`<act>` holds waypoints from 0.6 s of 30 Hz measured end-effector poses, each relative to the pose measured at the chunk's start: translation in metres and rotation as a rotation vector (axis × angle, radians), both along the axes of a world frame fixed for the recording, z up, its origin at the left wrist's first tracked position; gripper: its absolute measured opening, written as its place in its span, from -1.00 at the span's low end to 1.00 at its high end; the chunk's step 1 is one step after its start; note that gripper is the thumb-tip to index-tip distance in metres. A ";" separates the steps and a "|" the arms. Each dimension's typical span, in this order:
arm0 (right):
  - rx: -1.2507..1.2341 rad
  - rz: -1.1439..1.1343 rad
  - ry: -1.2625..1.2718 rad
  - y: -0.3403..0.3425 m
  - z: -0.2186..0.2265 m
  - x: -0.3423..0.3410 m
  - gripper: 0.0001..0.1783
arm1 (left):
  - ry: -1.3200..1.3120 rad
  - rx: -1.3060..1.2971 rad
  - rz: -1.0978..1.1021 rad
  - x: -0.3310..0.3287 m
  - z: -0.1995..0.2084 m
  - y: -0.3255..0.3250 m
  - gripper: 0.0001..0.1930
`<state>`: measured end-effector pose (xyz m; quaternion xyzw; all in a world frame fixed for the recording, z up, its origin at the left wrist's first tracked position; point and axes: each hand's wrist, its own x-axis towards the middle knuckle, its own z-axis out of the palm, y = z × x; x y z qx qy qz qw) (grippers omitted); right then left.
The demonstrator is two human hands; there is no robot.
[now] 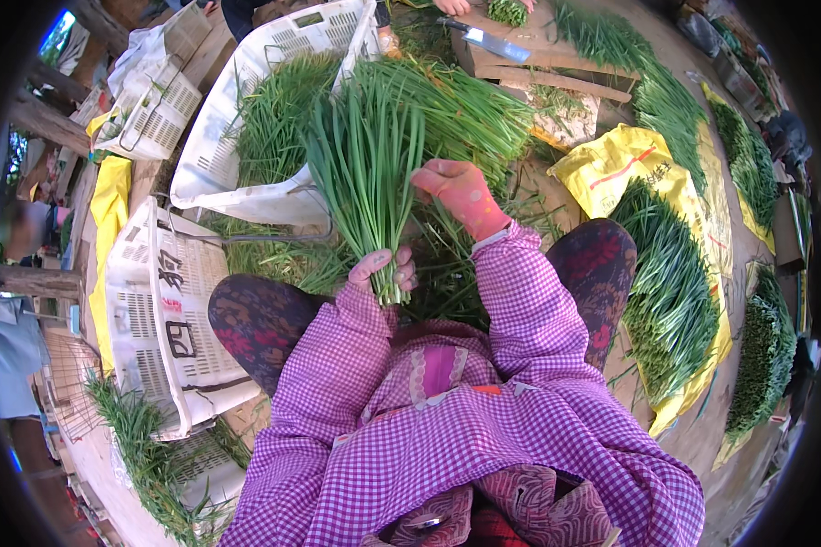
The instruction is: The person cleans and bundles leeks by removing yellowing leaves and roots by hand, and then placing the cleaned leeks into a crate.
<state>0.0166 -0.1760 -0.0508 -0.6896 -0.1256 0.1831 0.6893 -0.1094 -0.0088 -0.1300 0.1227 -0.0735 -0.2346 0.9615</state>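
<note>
My left hand [372, 266] is closed round the pale base of a bunch of garlic chives [367, 169], in front of my body. The long green leaves fan out upward, away from me. My right hand [465, 194], in a pinkish-orange glove, is at the right edge of the leaves with its fingertips pinched together. Whether a leaf is between those fingertips is too small to make out. Behind the bunch lies a large heap of loose chives [470, 114]. More loose greens [278, 114] fill a white plastic crate [212, 169] to the left.
Another white crate [141, 301] stands by my left knee. At the right, bundled chives [666, 292] lie on a yellow sack [602, 164]. A cleaver [497, 43] rests on a low wooden table [547, 55] ahead, where another person's hands [452, 6] hold chives.
</note>
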 end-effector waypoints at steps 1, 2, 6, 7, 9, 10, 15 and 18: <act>0.261 -0.027 0.038 -0.001 0.005 0.000 -0.80 | 0.003 -0.001 0.009 0.001 -0.001 0.002 -0.62; 0.336 -0.104 0.052 -0.006 0.011 0.001 -0.81 | 0.002 0.024 0.024 0.001 -0.002 0.005 -0.62; 0.348 -0.244 0.038 -0.039 0.018 0.015 -0.81 | 0.044 0.121 0.137 0.005 0.007 0.005 -0.67; 0.055 -0.164 -0.209 -0.038 0.018 0.013 -0.68 | 0.072 0.138 0.151 0.008 0.005 0.009 -0.68; -0.183 -0.005 -0.356 -0.036 0.025 0.001 -0.63 | 0.115 0.155 0.189 0.011 0.006 0.010 -0.69; -0.300 0.077 -0.431 -0.033 0.030 -0.006 -0.60 | 0.129 0.154 0.212 0.011 0.008 0.008 -0.70; -0.483 0.462 -0.729 -0.007 0.047 -0.034 -0.56 | 0.067 0.149 0.206 0.014 0.020 0.003 -0.69; -0.571 0.409 -1.030 0.011 0.045 -0.053 -0.68 | 0.305 0.586 0.715 0.015 0.016 -0.009 -0.67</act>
